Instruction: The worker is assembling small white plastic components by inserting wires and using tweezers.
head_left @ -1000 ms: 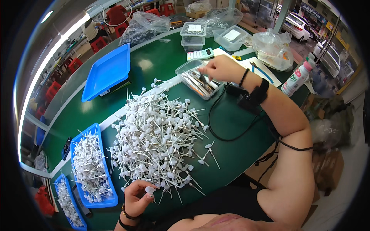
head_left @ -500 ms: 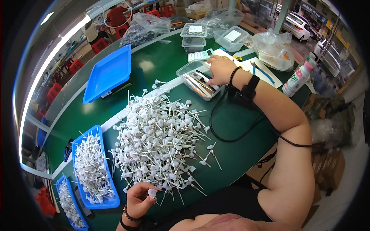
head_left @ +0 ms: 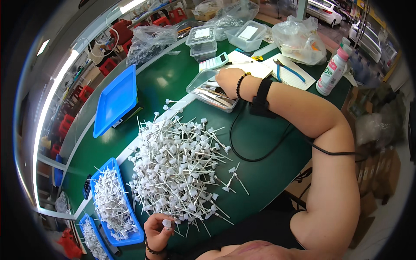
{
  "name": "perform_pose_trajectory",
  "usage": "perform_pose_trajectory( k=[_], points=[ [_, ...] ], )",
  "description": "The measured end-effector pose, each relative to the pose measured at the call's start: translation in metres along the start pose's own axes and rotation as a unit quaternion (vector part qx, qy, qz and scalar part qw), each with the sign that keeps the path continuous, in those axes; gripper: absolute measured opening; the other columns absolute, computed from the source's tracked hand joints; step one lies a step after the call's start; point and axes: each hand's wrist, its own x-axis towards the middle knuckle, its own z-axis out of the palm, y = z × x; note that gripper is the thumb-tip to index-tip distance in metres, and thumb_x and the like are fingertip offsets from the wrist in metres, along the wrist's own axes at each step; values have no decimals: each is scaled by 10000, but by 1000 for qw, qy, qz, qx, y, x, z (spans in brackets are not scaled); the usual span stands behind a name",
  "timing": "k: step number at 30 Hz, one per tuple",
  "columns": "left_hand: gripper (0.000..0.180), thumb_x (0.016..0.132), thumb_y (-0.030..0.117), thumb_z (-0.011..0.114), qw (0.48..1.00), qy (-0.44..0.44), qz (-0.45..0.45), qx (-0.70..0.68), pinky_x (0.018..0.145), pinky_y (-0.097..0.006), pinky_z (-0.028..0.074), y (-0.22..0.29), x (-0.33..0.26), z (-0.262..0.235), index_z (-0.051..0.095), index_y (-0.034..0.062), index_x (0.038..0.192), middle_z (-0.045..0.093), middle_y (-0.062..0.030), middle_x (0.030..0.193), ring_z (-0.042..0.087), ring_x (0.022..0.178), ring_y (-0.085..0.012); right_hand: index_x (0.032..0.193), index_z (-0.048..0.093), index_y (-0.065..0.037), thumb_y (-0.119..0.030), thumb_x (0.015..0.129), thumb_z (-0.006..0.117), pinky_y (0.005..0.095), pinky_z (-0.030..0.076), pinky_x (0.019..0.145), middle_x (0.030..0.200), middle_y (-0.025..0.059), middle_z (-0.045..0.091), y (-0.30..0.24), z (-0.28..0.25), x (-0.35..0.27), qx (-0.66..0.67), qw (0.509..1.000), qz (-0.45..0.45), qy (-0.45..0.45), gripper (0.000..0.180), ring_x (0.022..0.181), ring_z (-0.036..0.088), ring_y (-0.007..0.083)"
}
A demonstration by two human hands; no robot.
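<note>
My left hand [head_left: 157, 234] is at the table's near edge, closed in a pinch on a small white plastic-headed part [head_left: 167, 223]. Just beyond it lies a large heap of like parts [head_left: 175, 164], white heads on thin metallic stems. My right hand [head_left: 229, 81] reaches down into a clear plastic box [head_left: 193, 89] of pens and slim tools [head_left: 214, 96]. The back of that hand hides its fingertips, so any grip on a tool does not show.
Two blue trays [head_left: 141, 236] [head_left: 83, 221] of similar parts stand left. A bare blue tray [head_left: 115, 102] sits farther back. Beyond the box are a calculator [head_left: 214, 63], blue-handled pliers [head_left: 288, 71], an open notebook [head_left: 299, 84], and a bottle [head_left: 333, 71]. A black cable [head_left: 255, 160] crosses the table.
My right hand has lowered into the tool box, its fingers now out of sight. My left hand still pinches the white-headed part. The whole view has shifted slightly.
</note>
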Motion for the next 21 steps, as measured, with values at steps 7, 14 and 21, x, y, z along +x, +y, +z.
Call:
perform_pose_trajectory(
  k=[7,14,21],
  points=[
    [303,810,203,679,1000,11,3,-8,504,-197,398,-6,4,-3,540,-38,928,577,-65,745,505,553,-86,951,614,-102,-84,703,627,389,432,905,1303,122,440,19,6,-3,16,980,-143,135,248,1186,442,310],
    [286,840,233,646,1000,12,9,24,439,-222,349,-8,2,-4,488,-2,877,524,-51,650,436,488,-86,941,712,-168,-163,765,576,499,92,1096,1505,57,121,6,10,-3,-4,999,-39,-12,222,1385,38,314],
    [288,838,237,649,1000,5,11,6,440,-219,345,-5,0,-1,490,-1,864,532,-56,682,434,493,-82,1142,622,-169,-313,873,444,554,22,1072,1516,42,-32,-9,7,-8,24,995,17,-92,353,1390,-44,287]
  ],
)
